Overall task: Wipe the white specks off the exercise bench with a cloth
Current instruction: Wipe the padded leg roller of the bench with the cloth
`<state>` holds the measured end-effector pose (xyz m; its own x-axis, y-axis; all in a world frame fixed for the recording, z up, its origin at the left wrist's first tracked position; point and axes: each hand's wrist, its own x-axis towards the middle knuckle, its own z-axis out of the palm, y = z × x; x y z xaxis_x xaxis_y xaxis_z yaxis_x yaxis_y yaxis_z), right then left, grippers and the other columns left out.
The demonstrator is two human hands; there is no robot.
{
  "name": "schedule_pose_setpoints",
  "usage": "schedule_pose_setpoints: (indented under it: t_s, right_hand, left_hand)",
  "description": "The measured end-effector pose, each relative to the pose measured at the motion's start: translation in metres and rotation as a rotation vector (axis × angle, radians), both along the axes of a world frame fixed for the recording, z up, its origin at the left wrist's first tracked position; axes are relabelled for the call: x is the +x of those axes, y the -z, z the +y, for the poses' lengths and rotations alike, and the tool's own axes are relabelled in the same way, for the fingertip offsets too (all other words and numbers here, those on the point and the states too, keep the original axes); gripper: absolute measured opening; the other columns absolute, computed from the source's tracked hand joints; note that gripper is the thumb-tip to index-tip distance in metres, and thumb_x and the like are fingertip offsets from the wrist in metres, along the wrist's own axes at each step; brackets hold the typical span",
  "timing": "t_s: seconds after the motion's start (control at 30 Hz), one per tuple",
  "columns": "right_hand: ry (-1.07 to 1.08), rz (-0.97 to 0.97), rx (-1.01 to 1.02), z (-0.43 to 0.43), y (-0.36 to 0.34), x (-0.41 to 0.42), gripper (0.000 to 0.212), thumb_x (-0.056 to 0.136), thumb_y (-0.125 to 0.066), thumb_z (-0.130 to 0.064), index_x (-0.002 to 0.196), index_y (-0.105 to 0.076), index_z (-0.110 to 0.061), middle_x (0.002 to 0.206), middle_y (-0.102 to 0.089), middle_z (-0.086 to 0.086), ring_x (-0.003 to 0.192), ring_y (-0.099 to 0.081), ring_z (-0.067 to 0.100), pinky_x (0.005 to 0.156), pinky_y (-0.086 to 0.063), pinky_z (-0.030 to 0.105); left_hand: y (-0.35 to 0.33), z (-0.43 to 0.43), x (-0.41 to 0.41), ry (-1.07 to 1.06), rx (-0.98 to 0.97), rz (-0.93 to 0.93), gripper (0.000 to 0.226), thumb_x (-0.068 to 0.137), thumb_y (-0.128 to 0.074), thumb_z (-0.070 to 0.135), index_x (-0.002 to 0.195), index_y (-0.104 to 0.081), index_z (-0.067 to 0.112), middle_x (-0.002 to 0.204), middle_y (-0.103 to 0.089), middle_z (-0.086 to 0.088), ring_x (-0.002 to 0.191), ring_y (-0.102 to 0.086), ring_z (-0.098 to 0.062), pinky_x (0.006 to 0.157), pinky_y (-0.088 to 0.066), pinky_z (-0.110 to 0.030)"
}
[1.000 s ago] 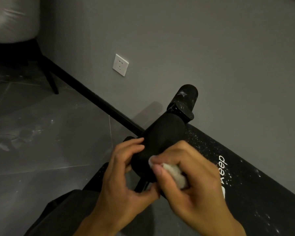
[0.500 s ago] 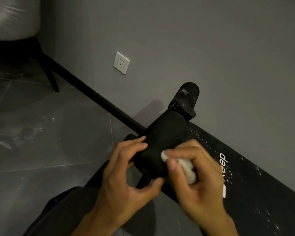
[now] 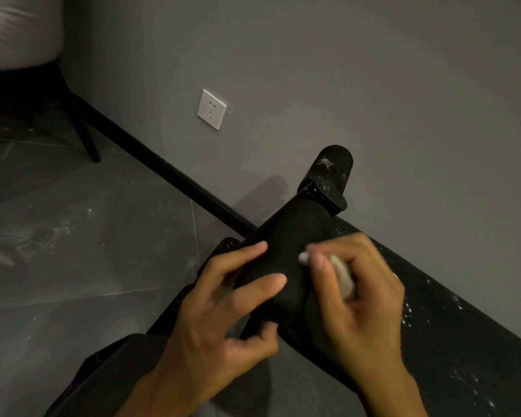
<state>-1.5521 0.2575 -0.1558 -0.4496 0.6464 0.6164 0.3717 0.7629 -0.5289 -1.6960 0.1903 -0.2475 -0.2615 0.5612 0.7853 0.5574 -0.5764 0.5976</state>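
Note:
A black exercise bench (image 3: 451, 320) runs along the grey wall, its pad dotted with white specks. At its near end sits a black foam roller (image 3: 286, 251), and behind it a second roller (image 3: 331, 173) that carries white marks. My left hand (image 3: 223, 320) grips the near roller, fingers over the top and thumb underneath. My right hand (image 3: 355, 299) holds a small wadded white cloth (image 3: 340, 275) and presses it against the roller's right side. Most of the cloth is hidden by my fingers.
A white wall socket (image 3: 211, 109) is set low in the grey wall. A black skirting strip (image 3: 151, 164) meets the grey tiled floor, which shows white dust (image 3: 54, 233). A chair with black legs (image 3: 85, 136) stands at the far left. A dark trouser leg (image 3: 109, 377) lies below.
My right hand has slid the cloth to the right and up along the roller. My left hand has shifted its fingers further over the roller's top.

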Motion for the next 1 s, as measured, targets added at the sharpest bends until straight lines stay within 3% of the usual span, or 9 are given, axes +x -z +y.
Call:
schedule_pose_setpoints:
  t_s: [0.07, 0.23, 0.33, 0.57, 0.7, 0.8, 0.93, 1.0]
  right_hand:
    - [0.125, 0.019, -0.087, 0.008, 0.001, 0.002, 0.011, 0.097, -0.06, -0.023, 0.097, -0.07, -0.018, 0.094, -0.066, -0.006, 0.089, -0.066, 0.015, 0.073, -0.051, 0.029]
    - [-0.096, 0.026, 0.039, -0.008, 0.004, -0.004, 0.012, 0.091, -0.063, -0.012, 0.09, -0.07, -0.003, 0.09, -0.063, 0.0, 0.082, -0.062, 0.008, 0.071, -0.045, 0.018]
    - [-0.013, 0.073, 0.008, -0.001, 0.008, -0.003, 0.009, 0.092, -0.064, -0.013, 0.094, -0.07, -0.006, 0.092, -0.064, -0.002, 0.084, -0.064, 0.009, 0.074, -0.046, 0.017]
    - [0.197, 0.061, -0.006, 0.01, 0.01, -0.004, 0.012, 0.097, -0.065, -0.019, 0.102, -0.07, -0.009, 0.097, -0.064, -0.002, 0.092, -0.064, 0.01, 0.077, -0.046, 0.016]
    - [0.071, 0.082, -0.038, 0.006, 0.009, -0.004, 0.014, 0.097, -0.061, -0.017, 0.101, -0.069, -0.006, 0.095, -0.063, 0.001, 0.086, -0.064, 0.013, 0.073, -0.046, 0.018]
    - [-0.019, 0.041, -0.025, 0.012, 0.003, 0.002, 0.016, 0.096, -0.059, -0.016, 0.103, -0.069, -0.006, 0.097, -0.061, -0.001, 0.087, -0.062, 0.009, 0.074, -0.043, 0.014]
    - [0.186, -0.025, -0.06, 0.057, -0.019, 0.004, 0.017, 0.097, -0.059, -0.028, 0.113, -0.063, -0.023, 0.104, -0.057, -0.009, 0.091, -0.057, 0.0, 0.073, -0.043, 0.009]
    - [0.22, -0.133, -0.116, 0.083, -0.028, -0.005, 0.018, 0.098, -0.06, -0.031, 0.115, -0.062, -0.027, 0.109, -0.056, -0.008, 0.095, -0.055, -0.005, 0.079, -0.044, 0.007]
  left_hand:
    - [0.0, 0.0, 0.0, -0.006, -0.003, 0.067, 0.067, 0.069, -0.074, -0.006, 0.127, -0.057, 0.024, 0.146, -0.045, -0.011, 0.134, -0.054, -0.03, 0.095, -0.058, -0.032]
    - [-0.002, 0.0, 0.002, 0.035, -0.041, 0.056, 0.075, 0.062, -0.078, -0.006, 0.125, -0.056, 0.027, 0.149, -0.041, -0.007, 0.137, -0.052, -0.033, 0.097, -0.056, -0.034]
    - [-0.004, 0.0, 0.002, 0.071, -0.089, 0.037, 0.078, 0.061, -0.08, -0.004, 0.126, -0.053, 0.028, 0.15, -0.039, -0.005, 0.136, -0.051, -0.034, 0.101, -0.053, -0.034]
    - [-0.015, -0.003, -0.005, 0.132, -0.163, 0.003, 0.055, 0.076, -0.073, 0.031, 0.127, -0.051, 0.03, 0.151, -0.036, -0.001, 0.134, -0.049, -0.027, 0.098, -0.052, -0.03]
    - [-0.023, 0.003, 0.0, 0.158, -0.225, -0.058, 0.047, 0.091, -0.061, 0.064, 0.129, -0.046, 0.04, 0.152, -0.031, 0.004, 0.135, -0.047, -0.016, 0.087, -0.058, -0.031]
    - [-0.025, 0.011, 0.001, 0.105, -0.264, -0.003, 0.049, 0.092, -0.058, 0.066, 0.13, -0.04, 0.042, 0.149, -0.027, 0.008, 0.129, -0.044, -0.001, 0.073, -0.062, -0.034]
    - [-0.037, 0.014, 0.003, 0.037, -0.339, 0.034, 0.053, 0.081, -0.068, 0.057, 0.125, -0.043, 0.042, 0.14, -0.032, 0.008, 0.121, -0.047, 0.0, 0.066, -0.059, -0.024]
    - [-0.048, 0.011, 0.002, 0.013, -0.388, 0.068, 0.046, 0.081, -0.065, 0.063, 0.119, -0.046, 0.044, 0.135, -0.035, 0.01, 0.112, -0.052, -0.001, 0.066, -0.054, -0.018]
